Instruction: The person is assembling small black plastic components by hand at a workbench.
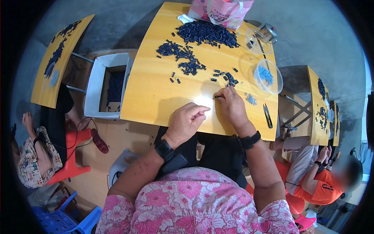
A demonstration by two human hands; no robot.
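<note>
My right hand [233, 108] is closed at the table's near middle, with a small black cylindrical piece [217, 96] pinched between its fingertips. Level with it on the left, my left hand [187, 121] has thumb and forefinger pressed together; anything between them is too small to make out. Several loose black pieces [230, 79] lie just beyond my right fingers. To the right of that hand is a little heap of tiny pale-blue parts [251, 99]. Black thread snips [267, 116] rest near the table's right edge.
Large piles of black pieces [206, 33] cover the far part of the yellow table [156, 101]. Clear plastic bowls [277, 81] stand at the right edge, one holding blue parts, near a metal mug [269, 32]. A pink bag [226, 13] is at the back. Co-workers sit at both sides.
</note>
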